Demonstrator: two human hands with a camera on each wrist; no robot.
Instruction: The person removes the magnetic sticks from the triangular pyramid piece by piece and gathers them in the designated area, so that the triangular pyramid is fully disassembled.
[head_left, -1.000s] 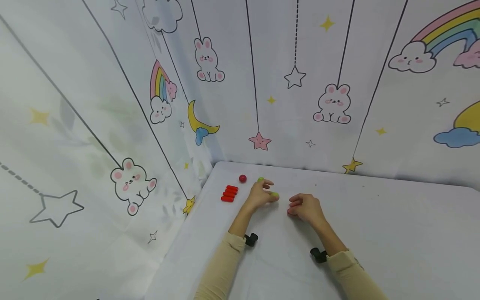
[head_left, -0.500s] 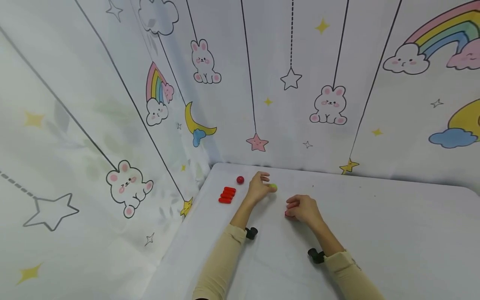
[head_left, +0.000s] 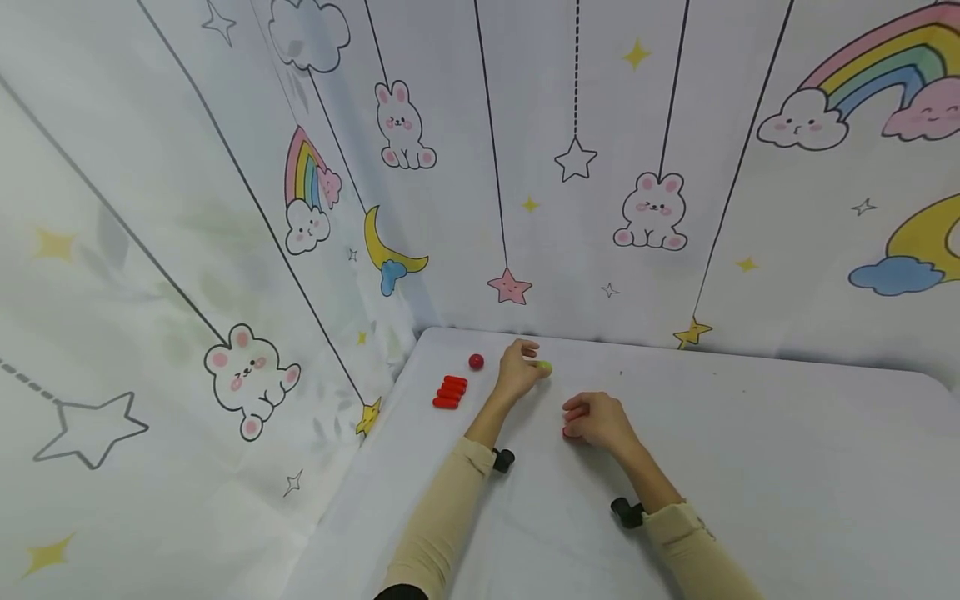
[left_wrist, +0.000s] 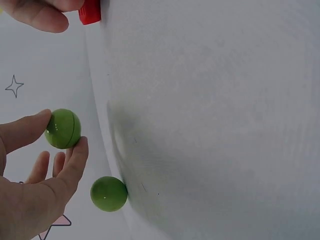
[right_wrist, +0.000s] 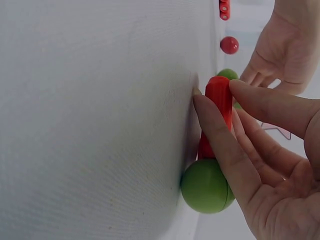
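My left hand (head_left: 517,371) holds a glossy green ball (left_wrist: 63,129) between thumb and fingers. A second green ball (left_wrist: 109,194) rests on the table just past those fingers; the hand hides it in the head view. My right hand (head_left: 602,419) pinches a short red ridged stick (right_wrist: 218,95) between thumb and index finger, low over the table. Against the stick's lower end, under the hand, lies a further green ball (right_wrist: 206,186). From above, the right fingers cover this ball and most of the stick.
Several red sticks (head_left: 451,392) lie side by side at the table's left, with a red ball (head_left: 476,362) behind them. A white cloth covers the table (head_left: 750,467). Patterned curtains (head_left: 450,208) stand along the back and left edges.
My left hand has moved away from me, toward the back of the table, with the green ball, and now covers the second one. The right hand stays almost in place, pinching the red stick.
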